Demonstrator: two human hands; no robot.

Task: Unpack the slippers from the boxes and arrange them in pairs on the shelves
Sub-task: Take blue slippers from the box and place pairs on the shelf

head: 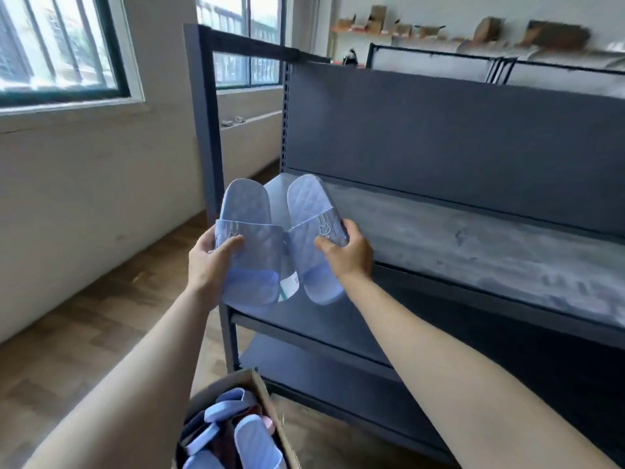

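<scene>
- Pale blue quilted rubber slippers (248, 211): left hand (209, 255) and right hand (345, 252) each clasp one by its strap, above the left end of the grey metal shelf (473, 231).
- Risk: the clear wrapper (287, 286) between them may snag and drag one off.

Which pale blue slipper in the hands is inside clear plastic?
The pale blue quilted slipper in the left hand; a clear plastic bag covers it, while the right hand holds the bare slipper.

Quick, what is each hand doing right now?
Left hand: grips the left pale blue quilted plastic slipper by its strap.
Right hand: grips the right pale blue quilted plastic slipper by its strap.
</scene>
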